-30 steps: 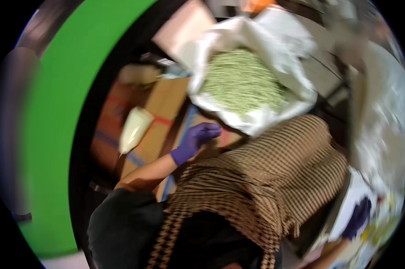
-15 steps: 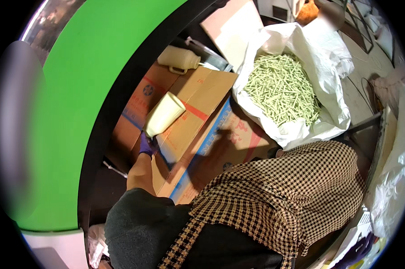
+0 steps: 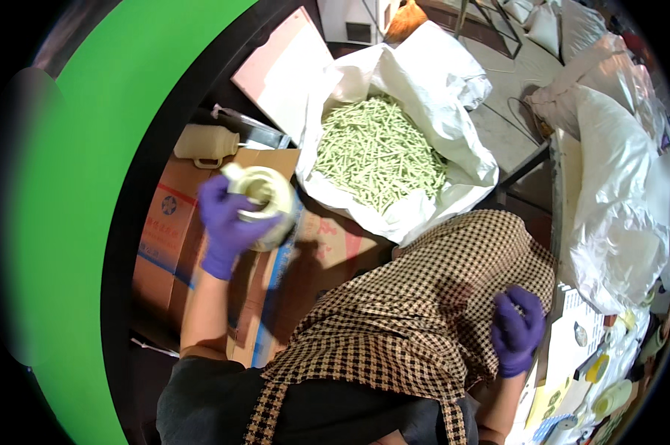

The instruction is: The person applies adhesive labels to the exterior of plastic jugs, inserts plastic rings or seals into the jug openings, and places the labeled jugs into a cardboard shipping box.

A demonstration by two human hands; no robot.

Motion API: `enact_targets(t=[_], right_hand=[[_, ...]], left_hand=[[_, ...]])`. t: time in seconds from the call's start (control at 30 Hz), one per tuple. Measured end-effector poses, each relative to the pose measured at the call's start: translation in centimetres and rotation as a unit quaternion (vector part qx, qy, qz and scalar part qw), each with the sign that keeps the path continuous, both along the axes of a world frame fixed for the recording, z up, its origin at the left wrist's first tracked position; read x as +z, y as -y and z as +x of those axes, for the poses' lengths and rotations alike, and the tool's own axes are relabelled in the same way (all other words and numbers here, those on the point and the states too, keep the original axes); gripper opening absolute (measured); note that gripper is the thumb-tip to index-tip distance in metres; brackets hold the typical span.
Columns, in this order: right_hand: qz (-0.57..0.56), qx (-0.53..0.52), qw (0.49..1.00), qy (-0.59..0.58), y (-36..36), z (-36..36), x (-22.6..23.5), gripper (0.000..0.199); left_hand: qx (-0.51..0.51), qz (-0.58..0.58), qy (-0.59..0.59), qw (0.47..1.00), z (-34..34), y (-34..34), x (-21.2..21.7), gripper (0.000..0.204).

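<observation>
My left hand point(image 3: 227, 226) grips the pale container point(image 3: 281, 194), left of the sack point(image 3: 461, 176). Lower right, my right hand point(image 3: 517, 332) curls loosely open.

Purple-gloved left hand point(image 3: 227, 222) out front, fingers curled in a grip, left forearm point(image 3: 205, 308) extended straight behind it! Right hand point(image 3: 517, 330), gloved too, sits lower, fingers half bent, right forearm point(image 3: 500, 404) angled.

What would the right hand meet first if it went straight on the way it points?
Probably the houndstooth apron, just ahead of the right hand; depth is unclear, so the hand might pass above it.
</observation>
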State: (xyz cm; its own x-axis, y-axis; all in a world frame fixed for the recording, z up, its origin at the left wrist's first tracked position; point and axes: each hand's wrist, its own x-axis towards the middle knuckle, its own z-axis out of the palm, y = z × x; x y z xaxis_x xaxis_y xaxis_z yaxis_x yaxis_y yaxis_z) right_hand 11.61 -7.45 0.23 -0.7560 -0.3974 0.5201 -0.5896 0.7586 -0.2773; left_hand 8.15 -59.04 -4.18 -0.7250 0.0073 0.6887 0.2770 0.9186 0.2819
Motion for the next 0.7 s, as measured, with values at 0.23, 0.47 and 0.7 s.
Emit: enact_targets(t=[0.23,0.47,0.7], right_hand=[[-0.066,0.032,0.996,0.048,8.7,0.2,-3.2,0.053],[-0.024,-0.061,0.996,0.068,7.5,0.3,-7.6,0.038],[0.063,-0.058,0.984,0.156,6.6,-0.4,-5.6,0.024]], left_hand=[[-0.366,0.065,-0.076,0.925,-2.6,-21.6,-1.4,0.047],[-0.438,-0.021,-0.056,0.897,-3.9,-26.6,-1.7,0.041],[-0.377,-0.059,0.046,0.923,-3.1,-28.6,0.6,0.067]])
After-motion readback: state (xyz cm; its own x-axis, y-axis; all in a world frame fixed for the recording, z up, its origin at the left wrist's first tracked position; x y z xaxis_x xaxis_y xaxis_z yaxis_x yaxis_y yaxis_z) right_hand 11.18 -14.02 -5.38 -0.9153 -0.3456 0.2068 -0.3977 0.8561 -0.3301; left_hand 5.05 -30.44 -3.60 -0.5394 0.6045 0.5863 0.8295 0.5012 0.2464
